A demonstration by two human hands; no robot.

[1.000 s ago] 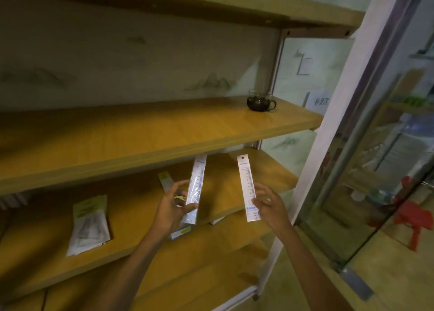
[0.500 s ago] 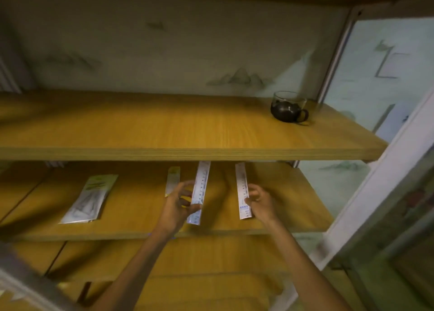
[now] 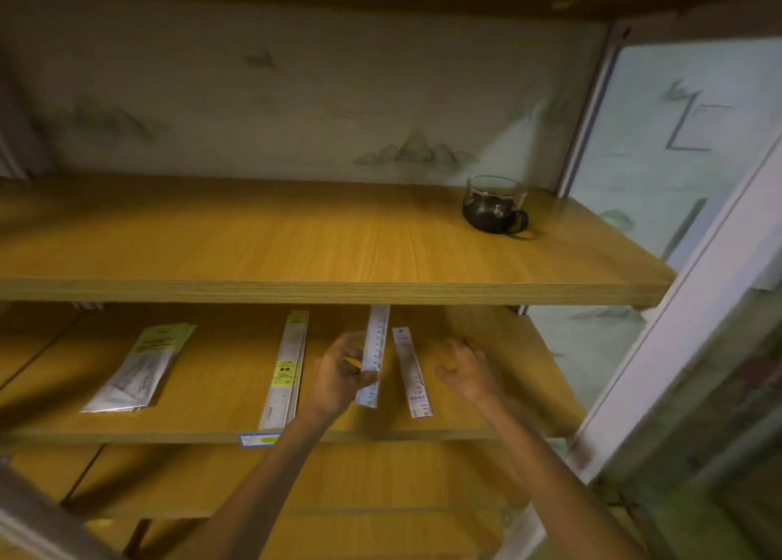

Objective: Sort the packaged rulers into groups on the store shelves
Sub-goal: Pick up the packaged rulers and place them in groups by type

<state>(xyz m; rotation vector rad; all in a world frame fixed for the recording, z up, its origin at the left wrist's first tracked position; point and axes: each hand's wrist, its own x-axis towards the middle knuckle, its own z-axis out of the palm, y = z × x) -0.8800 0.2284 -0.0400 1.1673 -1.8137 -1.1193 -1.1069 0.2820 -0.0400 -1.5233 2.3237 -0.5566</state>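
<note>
Two hands reach over the lower shelf [image 3: 203, 390], the wood board under the one with the cup. The left hand [image 3: 338, 377] pinches one white ruler [image 3: 374, 358] between thumb and curled fingers and holds it up off the board, its top end near the edge of the upper shelf [image 3: 296, 242]. The right hand [image 3: 467, 369] is just right of it, fingers loose and spread, holding nothing. Between the two hands one more ruler in a packet, the flat ruler [image 3: 412, 373], lies on the lower shelf, close beside the held ruler. Left of the left hand lies a long pack [image 3: 287, 369] with a yellow-green label; how many rulers are in it I cannot tell. Further left sits one wider bag [image 3: 139, 367] with a green top. One glass cup [image 3: 493, 204] of dark drink stands on the upper shelf, up and to the right of the hands.
</note>
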